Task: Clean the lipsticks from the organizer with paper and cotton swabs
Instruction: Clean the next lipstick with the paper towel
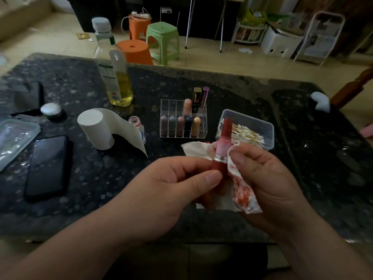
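Observation:
An uncapped red lipstick (222,142) stands upright in front of me, its bullet extended above a pink inner tube and silver ring. My left hand (171,186) pinches its red base between thumb and fingers. My right hand (268,182) holds a piece of white paper (242,193) smeared with red, thumb against the paper next to the lipstick's ring. Behind stands the clear organizer (173,106) with several lipsticks in its compartments. To its right, a clear box of cotton swabs (258,126). A paper roll (96,128) stands left of centre.
On the dark stone table: an oil bottle (117,77), a small open bottle (139,126), a black phone (48,166), a clear plastic lid (14,138), a round compact (51,111). Plastic stools (161,39) stand on the floor beyond the far edge.

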A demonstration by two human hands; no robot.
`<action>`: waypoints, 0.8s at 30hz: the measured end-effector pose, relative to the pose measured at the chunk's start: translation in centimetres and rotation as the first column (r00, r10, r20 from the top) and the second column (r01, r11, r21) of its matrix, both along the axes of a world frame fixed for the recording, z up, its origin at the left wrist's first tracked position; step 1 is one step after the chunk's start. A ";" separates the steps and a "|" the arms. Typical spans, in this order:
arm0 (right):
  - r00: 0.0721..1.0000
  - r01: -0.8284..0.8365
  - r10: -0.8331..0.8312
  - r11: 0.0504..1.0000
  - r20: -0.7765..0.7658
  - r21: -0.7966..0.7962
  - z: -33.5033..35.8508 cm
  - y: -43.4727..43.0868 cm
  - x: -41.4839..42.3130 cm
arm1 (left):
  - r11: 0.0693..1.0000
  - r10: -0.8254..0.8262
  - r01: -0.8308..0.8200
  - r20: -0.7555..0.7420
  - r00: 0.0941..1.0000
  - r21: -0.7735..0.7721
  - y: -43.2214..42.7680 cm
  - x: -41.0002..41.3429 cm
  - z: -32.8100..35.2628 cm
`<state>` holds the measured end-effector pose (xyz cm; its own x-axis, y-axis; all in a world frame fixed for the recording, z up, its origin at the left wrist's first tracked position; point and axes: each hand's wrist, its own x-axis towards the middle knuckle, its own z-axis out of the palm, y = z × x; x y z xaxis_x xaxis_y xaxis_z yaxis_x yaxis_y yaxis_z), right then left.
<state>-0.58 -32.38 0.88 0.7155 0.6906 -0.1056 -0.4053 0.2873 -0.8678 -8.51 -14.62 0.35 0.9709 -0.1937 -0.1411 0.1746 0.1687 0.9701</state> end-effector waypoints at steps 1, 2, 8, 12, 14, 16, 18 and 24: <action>1.000 -0.008 0.008 1.000 -0.004 0.009 0.1 0.0 0.0 | 1.000 -0.002 0.002 -0.006 1.000 -0.008 0.0 0.0 0.0; 1.000 -0.018 0.018 1.000 -0.001 0.007 0.1 -0.1 0.0 | 1.000 -0.007 0.007 -0.013 1.000 -0.014 0.0 0.0 -0.1; 0.998 -0.042 0.043 0.999 -0.035 0.023 0.2 0.2 -0.2 | 0.997 -0.067 0.064 -0.061 0.996 -0.050 0.2 0.3 0.0; 0.995 -0.054 0.058 0.997 -0.085 0.053 0.1 0.3 -0.3 | 0.999 -0.047 0.046 -0.074 0.996 -0.018 0.3 0.3 0.1; 0.992 -0.053 0.059 0.997 -0.109 0.057 0.0 0.3 -0.3 | 0.999 -0.035 0.035 -0.074 0.997 -0.003 0.3 0.3 0.1; 0.992 -0.061 0.068 0.996 -0.108 0.064 -0.2 0.4 -0.2 | 1.000 -0.024 0.025 -0.072 0.997 0.013 0.2 0.2 0.2; 0.991 -0.082 0.089 0.993 -0.099 0.080 -0.3 0.5 -0.2 | 1.000 -0.008 0.009 -0.063 0.998 0.020 0.1 0.2 0.2; 0.989 -0.075 0.086 0.993 -0.120 0.093 -0.8 0.8 -0.5 | 1.000 0.021 -0.022 -0.062 0.998 -0.019 0.0 0.2 0.3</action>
<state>-1.03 -31.54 0.10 0.6421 0.7562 -0.1259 -0.5333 0.3225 -0.7821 -8.28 -14.65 0.67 0.9644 -0.1763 -0.1972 0.2303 0.1923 0.9539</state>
